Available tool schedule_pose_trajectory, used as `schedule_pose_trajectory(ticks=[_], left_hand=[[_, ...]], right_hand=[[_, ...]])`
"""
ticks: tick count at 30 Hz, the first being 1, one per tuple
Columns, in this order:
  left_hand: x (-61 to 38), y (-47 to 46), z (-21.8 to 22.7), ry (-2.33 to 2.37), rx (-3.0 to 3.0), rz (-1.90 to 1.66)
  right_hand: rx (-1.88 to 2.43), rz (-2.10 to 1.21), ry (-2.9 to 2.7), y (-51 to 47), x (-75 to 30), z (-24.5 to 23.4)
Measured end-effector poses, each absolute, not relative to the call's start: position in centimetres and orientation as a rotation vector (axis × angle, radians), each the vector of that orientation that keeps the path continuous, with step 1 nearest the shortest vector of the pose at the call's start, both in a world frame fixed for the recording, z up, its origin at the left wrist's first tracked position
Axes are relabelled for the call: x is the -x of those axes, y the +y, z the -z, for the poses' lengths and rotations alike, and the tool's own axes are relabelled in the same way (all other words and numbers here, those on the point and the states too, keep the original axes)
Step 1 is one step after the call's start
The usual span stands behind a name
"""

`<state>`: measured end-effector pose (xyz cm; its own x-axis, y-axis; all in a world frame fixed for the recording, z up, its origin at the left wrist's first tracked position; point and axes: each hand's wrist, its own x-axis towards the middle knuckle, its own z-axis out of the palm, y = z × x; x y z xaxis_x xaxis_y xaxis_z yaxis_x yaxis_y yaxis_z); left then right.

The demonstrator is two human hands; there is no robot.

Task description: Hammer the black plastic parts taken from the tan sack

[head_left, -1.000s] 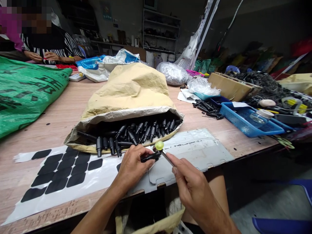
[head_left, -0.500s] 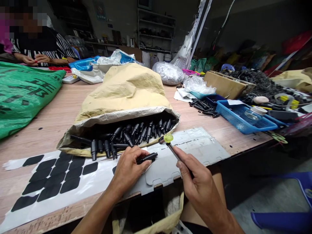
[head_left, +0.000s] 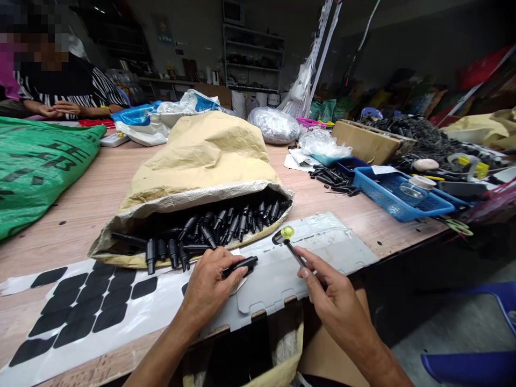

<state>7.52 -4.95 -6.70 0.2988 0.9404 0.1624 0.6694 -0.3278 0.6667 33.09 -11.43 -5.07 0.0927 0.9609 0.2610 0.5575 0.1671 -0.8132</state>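
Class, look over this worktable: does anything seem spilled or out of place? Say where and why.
Possibly: black pieces lie scattered loose on the table, left of the blue basket, as if spilled. Black tubes also poke out over the open sack's lip, so they look half spilled.

Grey board (head_left: 338, 248): open lane, just right of the hammer (head_left: 295, 253)!
Tan sack (head_left: 201, 153): big bulk, blocking straight ahead!
Blue basket (head_left: 403, 208): obstacle, farther right!
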Motion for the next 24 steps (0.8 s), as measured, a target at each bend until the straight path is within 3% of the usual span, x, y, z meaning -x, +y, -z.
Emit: schedule_pose_trajectory(ticks=[7, 13, 19, 24], left_hand=[[-7.5, -4.9, 6.8, 1.452, -2.112, -0.749], [-7.6, -5.0, 6.8, 1.440, -2.130, -0.765], [-7.8, -5.1, 6.6, 1.445, -2.123, -0.769], [-7.6, -5.2, 6.2, 1.423, -2.135, -0.728]], right_hand=[[1.404, -0.627, -1.636, -11.5, -31.7, 5.0], [1.216, -0.323, -1.746, -12.5, -29.8, 4.2], [1.371, -0.386, -1.869, -12.5, -29.9, 4.8], [1.526, -0.122, -1.807, -11.3, -32.5, 3.8]])
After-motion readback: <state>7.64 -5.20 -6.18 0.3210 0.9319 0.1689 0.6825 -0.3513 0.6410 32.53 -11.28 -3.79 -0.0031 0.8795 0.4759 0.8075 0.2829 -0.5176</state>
